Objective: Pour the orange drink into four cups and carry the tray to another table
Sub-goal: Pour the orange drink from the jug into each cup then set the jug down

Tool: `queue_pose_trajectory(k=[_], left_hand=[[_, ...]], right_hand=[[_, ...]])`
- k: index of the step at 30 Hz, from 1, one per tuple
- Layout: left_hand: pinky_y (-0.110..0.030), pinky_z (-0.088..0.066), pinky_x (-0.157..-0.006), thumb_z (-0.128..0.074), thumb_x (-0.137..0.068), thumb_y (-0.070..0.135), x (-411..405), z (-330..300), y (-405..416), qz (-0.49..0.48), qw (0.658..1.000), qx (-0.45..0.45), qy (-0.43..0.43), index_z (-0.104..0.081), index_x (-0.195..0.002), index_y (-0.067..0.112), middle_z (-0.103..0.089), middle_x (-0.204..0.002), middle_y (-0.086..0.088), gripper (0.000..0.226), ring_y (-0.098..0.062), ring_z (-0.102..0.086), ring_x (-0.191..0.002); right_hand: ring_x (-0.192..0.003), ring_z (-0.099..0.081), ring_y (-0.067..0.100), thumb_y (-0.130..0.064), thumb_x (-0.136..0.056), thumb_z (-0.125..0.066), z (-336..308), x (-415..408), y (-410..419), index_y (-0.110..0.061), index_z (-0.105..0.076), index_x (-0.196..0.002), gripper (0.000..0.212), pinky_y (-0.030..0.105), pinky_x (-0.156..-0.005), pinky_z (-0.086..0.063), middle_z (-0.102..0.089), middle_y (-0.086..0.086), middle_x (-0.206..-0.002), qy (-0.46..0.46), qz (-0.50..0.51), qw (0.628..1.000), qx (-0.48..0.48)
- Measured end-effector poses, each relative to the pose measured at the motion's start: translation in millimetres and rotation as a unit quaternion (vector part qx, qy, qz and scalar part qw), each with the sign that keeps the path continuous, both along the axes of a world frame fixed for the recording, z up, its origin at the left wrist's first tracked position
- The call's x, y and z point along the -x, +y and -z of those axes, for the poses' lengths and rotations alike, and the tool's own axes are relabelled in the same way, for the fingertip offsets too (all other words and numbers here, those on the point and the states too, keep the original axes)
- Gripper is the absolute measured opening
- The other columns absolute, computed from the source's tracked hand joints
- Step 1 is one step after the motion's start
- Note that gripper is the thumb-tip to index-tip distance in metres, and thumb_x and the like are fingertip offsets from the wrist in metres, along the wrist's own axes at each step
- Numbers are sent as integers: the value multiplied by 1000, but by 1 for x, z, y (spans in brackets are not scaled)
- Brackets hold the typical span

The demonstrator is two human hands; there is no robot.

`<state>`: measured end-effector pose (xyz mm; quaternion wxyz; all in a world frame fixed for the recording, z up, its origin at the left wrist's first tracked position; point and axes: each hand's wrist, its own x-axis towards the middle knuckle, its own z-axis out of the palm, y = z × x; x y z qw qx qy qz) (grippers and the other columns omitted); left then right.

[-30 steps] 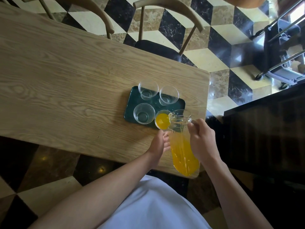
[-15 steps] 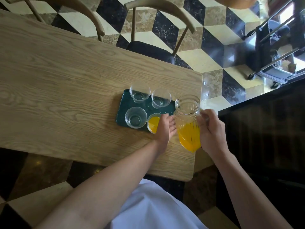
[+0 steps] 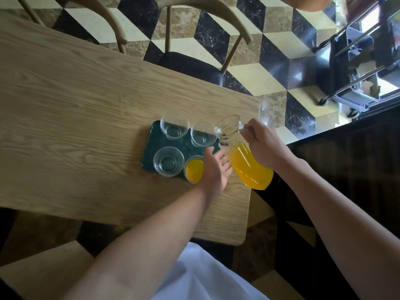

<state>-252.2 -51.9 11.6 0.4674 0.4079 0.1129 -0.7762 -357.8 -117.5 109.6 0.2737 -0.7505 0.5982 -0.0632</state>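
A dark green tray lies near the right end of the wooden table and carries clear cups. The near right cup holds orange drink. The near left cup, far left cup and far right cup hold none. My right hand grips the glass jug of orange drink, tilted with its mouth toward the far right cup. My left hand rests open beside the filled cup, fingers touching the jug's underside.
Two wooden chairs stand across the table on a cube-patterned tile floor. A wheeled metal cart stands at the upper right. A dark counter runs along the right, close to the table's end.
The jug has moved up and away from the filled cup and now tilts toward the far right cup. My left hand has shifted from the filled cup toward the jug.
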Motion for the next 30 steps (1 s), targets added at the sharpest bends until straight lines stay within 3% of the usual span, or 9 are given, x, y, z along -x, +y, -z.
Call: queue_pose_trajectory(k=[2, 5, 15, 22, 30], left_hand=[[-45, -31, -116, -23, -101, 46, 2, 2, -2, -5, 1000, 0, 9, -44, -146, 3, -50, -146, -23, 65, -33, -48, -133], [-45, -40, -110, -25, -101, 47, 5, 7, -1, -3, 1000, -10, 23, -51, -138, 2, -61, -130, -21, 64, -32, -56, -123], [-50, -33, -117, -27, -101, 47, 6, 15, 2, -24, 997, -37, 64, -50, -135, 5, -54, -141, -24, 59, -37, -50, -132], [-48, -42, -104, -26, -101, 49, 7, 15, 5, -31, 995, -54, 74, -54, -134, 5, -61, -128, -22, 61, -34, -58, -116], [-52, -33, -117, -29, -100, 50, 4, 15, 4, -40, 993, -69, 84, -46, -144, 5, -53, -142, -24, 65, -38, -49, -132]], right_hand=[[-67, -47, 24, -28, -103, -48, 2, -3, -6, -5, -49, -90, 26, 36, -57, -36, -55, 6, -76, 15, -9, 1000, -11], [-69, -50, 28, -29, -102, -47, 4, -6, -13, -4, -51, -92, 27, 36, -57, -37, -56, 8, -78, 37, -6, 999, -28], [-70, -49, 26, -31, -102, -47, 12, -20, -24, -2, -52, -93, 31, 32, -55, -34, -55, 9, -81, 98, -32, 993, -60], [-71, -50, 26, -35, -102, -47, 16, -26, -30, -10, -48, -87, 29, 32, -55, -36, -55, 9, -83, 139, -42, 986, -83], [-78, -52, 30, -32, -103, -46, 13, -39, -34, -10, -47, -91, 25, 31, -61, -34, -56, 14, -93, 176, -48, 978, -98]])
